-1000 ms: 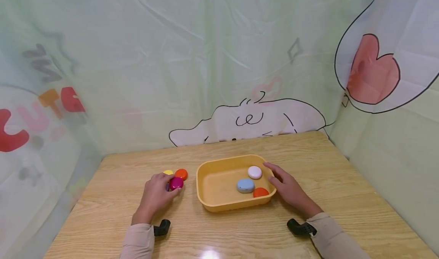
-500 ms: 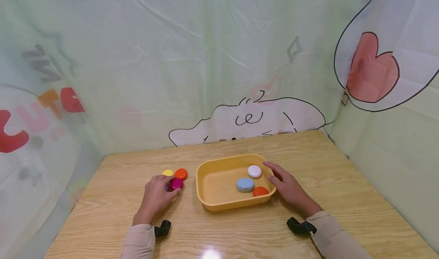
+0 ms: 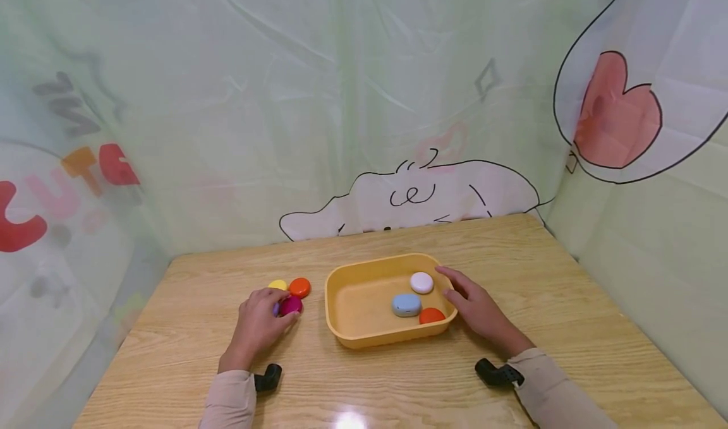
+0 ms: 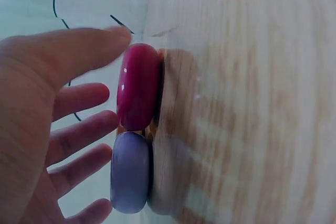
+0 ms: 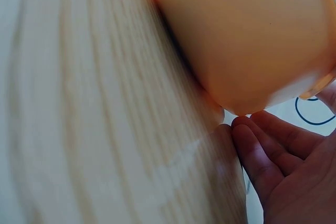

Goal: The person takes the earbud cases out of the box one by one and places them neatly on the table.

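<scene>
My left hand (image 3: 260,325) hovers close over a small glossy magenta oval case (image 3: 292,306), thumb on its near side. In the left wrist view the thumb tip lies by the top of the magenta case (image 4: 139,87), and the loosely spread fingers are close to a lilac case (image 4: 130,173). Whether they press on either is unclear. A yellow case (image 3: 278,285) and an orange one (image 3: 299,287) sit just beyond. At the right, my right hand (image 3: 480,312) rests against the end of a yellow tray (image 3: 364,340); its fingertips touch the outer wall (image 5: 241,51).
Inside the tray lie a white case (image 3: 421,282), a light blue case (image 3: 406,304) and a red-orange case (image 3: 432,316). The wooden table (image 3: 352,385) meets a printed curtain (image 3: 341,132) at its back and sides. Each wrist wears a black camera mount (image 3: 268,378).
The magenta case has shifted slightly left and nearer under my left hand, and more of the lilac case shows. My right hand and the tray have stayed put.
</scene>
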The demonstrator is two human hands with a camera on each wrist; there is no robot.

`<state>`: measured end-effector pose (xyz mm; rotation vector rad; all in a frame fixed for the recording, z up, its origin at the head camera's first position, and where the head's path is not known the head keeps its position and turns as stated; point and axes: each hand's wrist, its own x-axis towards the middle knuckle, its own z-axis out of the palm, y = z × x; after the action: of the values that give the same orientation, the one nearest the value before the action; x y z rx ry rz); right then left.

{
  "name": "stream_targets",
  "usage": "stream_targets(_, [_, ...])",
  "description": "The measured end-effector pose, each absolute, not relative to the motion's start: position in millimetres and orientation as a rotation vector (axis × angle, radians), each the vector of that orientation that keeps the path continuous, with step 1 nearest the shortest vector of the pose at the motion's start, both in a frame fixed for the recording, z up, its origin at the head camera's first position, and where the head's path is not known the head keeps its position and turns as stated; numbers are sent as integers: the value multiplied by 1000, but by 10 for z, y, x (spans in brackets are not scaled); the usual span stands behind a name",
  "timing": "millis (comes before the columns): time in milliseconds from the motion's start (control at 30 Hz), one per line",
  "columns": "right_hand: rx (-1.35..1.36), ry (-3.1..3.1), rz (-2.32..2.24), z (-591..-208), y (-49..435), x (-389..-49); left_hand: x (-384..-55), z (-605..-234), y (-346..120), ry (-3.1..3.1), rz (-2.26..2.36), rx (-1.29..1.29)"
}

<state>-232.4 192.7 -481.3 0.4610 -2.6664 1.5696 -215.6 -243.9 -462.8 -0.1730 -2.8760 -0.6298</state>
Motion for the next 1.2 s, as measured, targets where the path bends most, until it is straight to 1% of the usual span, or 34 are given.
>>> stream_targets(233, [473,-2658,1569,-4826,1935,-2319,-2154,-4600,-2429,-2835,-762,-165])
stream_targets(367, [480,-2664,1551,-4840,1941,-2307,-2157,-4580,-2372,-2778,-855,-225])
stream_targets(833, [492,-2653,1557,-4820,1925,-2326,-2284,-4294,-1912,-2719,-944,-511])
stream_targets(1033, [493,-2653,1563,-4820,1921,-2328,-2303,-4215,-1769,-2720,-813,-501])
stream_targets(1200, [468,-2665,1552,-4819,1930,-2321,-2347,-4131,-1627,-2735,-903,-596])
